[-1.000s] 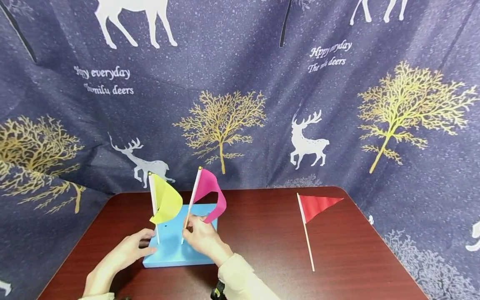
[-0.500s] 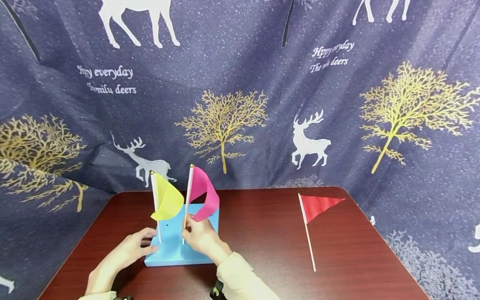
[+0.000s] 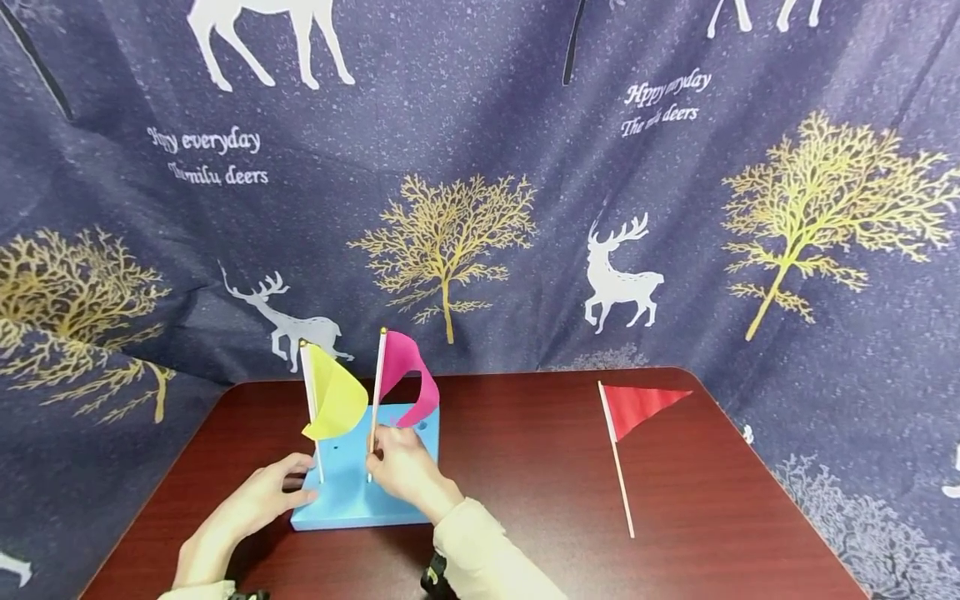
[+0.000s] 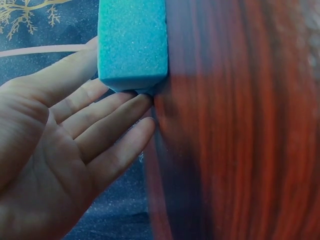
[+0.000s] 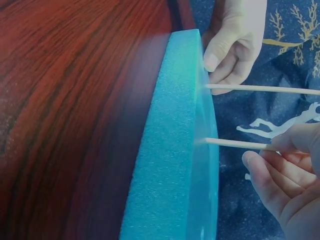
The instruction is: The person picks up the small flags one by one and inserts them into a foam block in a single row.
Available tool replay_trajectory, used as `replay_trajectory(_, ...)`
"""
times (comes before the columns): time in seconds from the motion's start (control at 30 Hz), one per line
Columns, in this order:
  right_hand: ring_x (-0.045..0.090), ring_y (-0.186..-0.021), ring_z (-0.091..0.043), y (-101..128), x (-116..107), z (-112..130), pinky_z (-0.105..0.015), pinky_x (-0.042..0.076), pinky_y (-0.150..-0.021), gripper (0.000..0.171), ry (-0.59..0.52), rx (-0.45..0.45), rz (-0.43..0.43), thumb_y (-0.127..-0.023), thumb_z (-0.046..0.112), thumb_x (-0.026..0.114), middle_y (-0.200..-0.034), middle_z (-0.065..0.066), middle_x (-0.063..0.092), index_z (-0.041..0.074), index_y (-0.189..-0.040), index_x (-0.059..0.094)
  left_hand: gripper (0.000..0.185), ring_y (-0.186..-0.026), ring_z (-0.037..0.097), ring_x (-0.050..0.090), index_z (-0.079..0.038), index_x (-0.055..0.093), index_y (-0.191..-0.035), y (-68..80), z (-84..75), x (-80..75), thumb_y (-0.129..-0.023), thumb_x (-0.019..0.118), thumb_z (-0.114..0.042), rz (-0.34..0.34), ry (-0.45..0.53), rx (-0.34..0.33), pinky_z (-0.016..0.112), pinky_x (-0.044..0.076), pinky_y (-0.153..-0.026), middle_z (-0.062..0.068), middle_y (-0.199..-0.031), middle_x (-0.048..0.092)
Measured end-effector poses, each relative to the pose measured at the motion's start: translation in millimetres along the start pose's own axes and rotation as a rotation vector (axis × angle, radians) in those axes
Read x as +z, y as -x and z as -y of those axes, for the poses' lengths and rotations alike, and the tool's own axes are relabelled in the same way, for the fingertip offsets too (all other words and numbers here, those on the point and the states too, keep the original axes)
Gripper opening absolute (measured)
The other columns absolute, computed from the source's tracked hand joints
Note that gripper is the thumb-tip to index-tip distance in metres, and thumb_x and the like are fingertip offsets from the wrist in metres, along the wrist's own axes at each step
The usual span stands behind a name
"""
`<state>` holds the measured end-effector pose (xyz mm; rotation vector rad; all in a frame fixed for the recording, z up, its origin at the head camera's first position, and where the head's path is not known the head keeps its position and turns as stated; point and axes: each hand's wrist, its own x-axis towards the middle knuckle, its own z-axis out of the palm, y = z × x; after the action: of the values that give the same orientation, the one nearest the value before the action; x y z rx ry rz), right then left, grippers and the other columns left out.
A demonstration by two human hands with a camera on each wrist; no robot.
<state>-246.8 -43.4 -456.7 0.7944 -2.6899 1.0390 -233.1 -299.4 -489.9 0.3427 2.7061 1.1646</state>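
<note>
Right hand (image 3: 405,471) pinching the stick of the pink flag (image 3: 405,379), stick planted upright in the blue foam block (image 3: 352,500) on the table (image 3: 540,500). Left hand (image 3: 251,504) open, straight fingers pressed against the block's left edge. Yellow flag (image 3: 333,400) standing in the block just beside. Red flag (image 3: 630,417) lying well apart to the right.

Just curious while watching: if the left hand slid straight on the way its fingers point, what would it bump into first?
Almost certainly the blue foam block: the left hand already has its straight fingers against the block's near left corner, with the yellow flag stick standing just beyond.
</note>
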Motion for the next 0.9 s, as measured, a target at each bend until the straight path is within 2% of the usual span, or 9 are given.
replay_trajectory(0.17, 0.045, -0.056, -0.003, 3, 5, 1, -0.016, 0.039, -0.05, 0.016, -0.054, 0.048, 0.045, -0.089, 0.009, 0.068, -0.065, 0.013, 0.051, 0.018, -0.082, 0.057, 0.051, -0.106, 0.04, 0.062, 0.005, 0.055, -0.123, 2.8, 0.0, 0.7, -0.085, 0.077, -0.02, 0.001, 0.009, -0.014, 0.049, 0.055, -0.085, 0.022, -0.12, 0.059)
replay_trajectory(0.37, 0.044, -0.054, -0.005, 1, 13, -1, -0.016, 0.038, -0.049, 0.024, -0.093, 0.022, 0.01, -0.088, 0.003, 0.068, -0.062, 0.009, 0.048, 0.016, -0.074, 0.053, 0.051, -0.105, 0.04, 0.062, 0.006, 0.055, -0.122, 2.9, -2.5, 0.8, -0.085, 0.078, -0.019, -0.007, 0.006, 0.006, 0.049, 0.054, -0.086, 0.023, -0.12, 0.059)
replay_trajectory(0.6, 0.043, -0.058, -0.005, 2, 18, -5, -0.016, 0.036, -0.052, 0.028, 0.084, 0.005, -0.028, -0.086, 0.01, 0.07, -0.061, 0.012, 0.043, 0.021, -0.071, 0.049, 0.05, -0.105, 0.04, 0.062, 0.006, 0.055, -0.122, 1.8, -3.7, 1.5, -0.085, 0.077, -0.02, -0.007, 0.001, 0.021, 0.049, 0.054, -0.086, 0.023, -0.119, 0.06)
replay_trajectory(0.7, 0.044, -0.057, -0.007, 3, 19, -5, -0.016, 0.036, -0.052, 0.029, 0.128, -0.008, -0.038, -0.085, 0.011, 0.07, -0.059, 0.012, 0.043, 0.021, -0.069, 0.048, 0.049, -0.104, 0.04, 0.062, 0.005, 0.055, -0.122, 1.7, -4.4, 1.3, -0.085, 0.077, -0.02, -0.006, 0.001, 0.025, 0.049, 0.054, -0.085, 0.023, -0.119, 0.06)
replay_trajectory(0.9, 0.042, -0.054, -0.007, 3, 21, -4, -0.016, 0.034, -0.049, 0.029, 0.108, -0.014, -0.048, -0.086, 0.01, 0.07, -0.057, 0.011, 0.042, 0.019, -0.068, 0.049, 0.048, -0.104, 0.04, 0.062, 0.005, 0.056, -0.121, 2.4, -3.8, 0.6, -0.085, 0.077, -0.019, -0.007, 0.001, 0.025, 0.048, 0.055, -0.085, 0.023, -0.118, 0.06)
